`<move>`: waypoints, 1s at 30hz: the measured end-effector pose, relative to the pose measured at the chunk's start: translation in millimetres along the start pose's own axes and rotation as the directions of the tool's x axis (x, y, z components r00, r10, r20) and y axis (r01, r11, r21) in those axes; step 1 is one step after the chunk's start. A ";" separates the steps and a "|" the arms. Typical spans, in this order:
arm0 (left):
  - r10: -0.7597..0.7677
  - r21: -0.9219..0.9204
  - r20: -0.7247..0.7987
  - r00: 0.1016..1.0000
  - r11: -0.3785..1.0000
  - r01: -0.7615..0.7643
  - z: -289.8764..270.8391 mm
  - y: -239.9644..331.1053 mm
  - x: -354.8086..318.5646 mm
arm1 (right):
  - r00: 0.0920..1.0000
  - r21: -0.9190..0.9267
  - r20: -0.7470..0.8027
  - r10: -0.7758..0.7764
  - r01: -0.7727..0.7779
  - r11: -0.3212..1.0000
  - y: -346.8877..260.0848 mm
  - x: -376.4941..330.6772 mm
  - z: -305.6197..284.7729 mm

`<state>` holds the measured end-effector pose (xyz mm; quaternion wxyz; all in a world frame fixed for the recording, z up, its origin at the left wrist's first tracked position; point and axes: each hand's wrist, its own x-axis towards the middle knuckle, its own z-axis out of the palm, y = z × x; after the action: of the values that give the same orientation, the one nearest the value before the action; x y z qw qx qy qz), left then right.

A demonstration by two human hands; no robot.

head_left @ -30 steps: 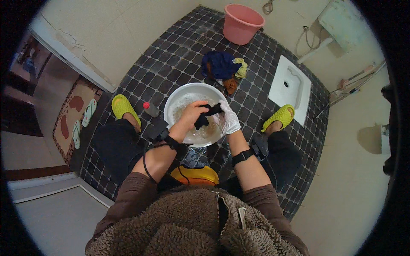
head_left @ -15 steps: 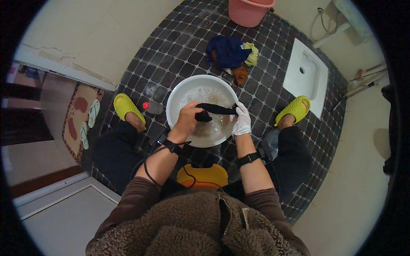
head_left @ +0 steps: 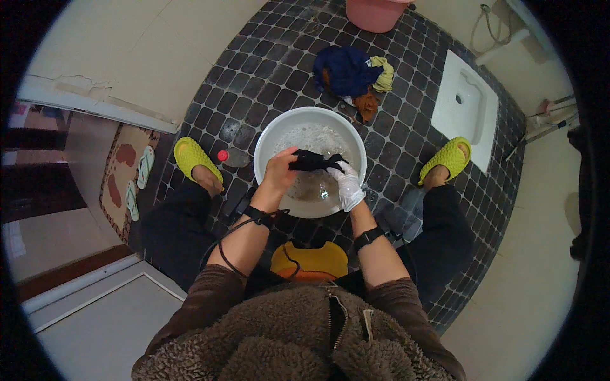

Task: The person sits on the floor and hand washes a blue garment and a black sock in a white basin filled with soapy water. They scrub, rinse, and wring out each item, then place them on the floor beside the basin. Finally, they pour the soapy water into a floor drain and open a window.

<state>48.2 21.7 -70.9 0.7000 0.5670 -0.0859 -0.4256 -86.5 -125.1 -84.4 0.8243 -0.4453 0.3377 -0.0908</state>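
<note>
A white round basin (head_left: 272,140) with soapy water stands on the dark tiled floor between my feet. Over it I stretch a small black wet cloth (head_left: 312,161) between both hands. My left hand (head_left: 281,173), bare, grips its left end. My right hand (head_left: 347,184), covered in white suds or a thin glove, grips its right end. Both wrists carry dark bands, and a black cable runs from the left one.
A heap of blue, yellow and brown laundry (head_left: 351,75) lies beyond the basin, with a pink bucket (head_left: 375,13) farther back. A white squat toilet pan (head_left: 462,105) lies at right. My yellow-green slippers (head_left: 196,159) flank the basin. A yellow stool (head_left: 309,260) sits beneath me.
The bunched black cloth has been pulled out lengthwise between my hands over the basin. The view has shifted, bringing the basin closer.
</note>
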 end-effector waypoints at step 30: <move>0.084 0.361 -0.096 0.992 0.932 -0.044 86.9 114.5 -27.9 | 0.781 -0.246 0.390 -0.487 0.598 0.763 -108.5 -33.1 37.2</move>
<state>35.5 -22.2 68.2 0.6023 0.7044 -0.1418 -0.3479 -71.4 -148.8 31.7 0.7081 -0.6744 0.0724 -0.1961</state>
